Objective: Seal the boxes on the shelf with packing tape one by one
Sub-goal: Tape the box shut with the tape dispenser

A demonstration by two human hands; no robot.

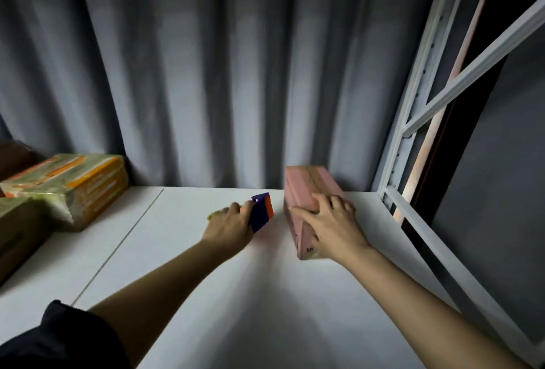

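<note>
— What was recorded on the white shelf (182, 265)?

— A pink box (306, 191) was seen near the back right of the shelf, close to the grey curtain (206, 73) and beside the white metal frame (418, 121). It was gripped by the right hand (330, 221), the fingers spread over its top and near end. Just to its left, apart from it, a blue and orange tape dispenser (261, 211) was clasped in the left hand (233, 225), with a yellowish part glimpsed behind the knuckles.

— Had that box been sealed?

— That could not be told. A darker strip was made out along its top, but whether it was tape or merely the flap seam was not clear. The dispenser was not pressed to the cardboard, so this box was judged to be between steps, either about to be taped or just finished.

— And the rest of the job?

— At the far left, an orange box wrapped in glossy film or tape (70, 185) was seen, with a brown box (17, 230) partly cut off in front of it. The orange one was judged probably done; the state of the brown one was not shown. At least the pink box, it was thought, was left to be confirmed.
</note>
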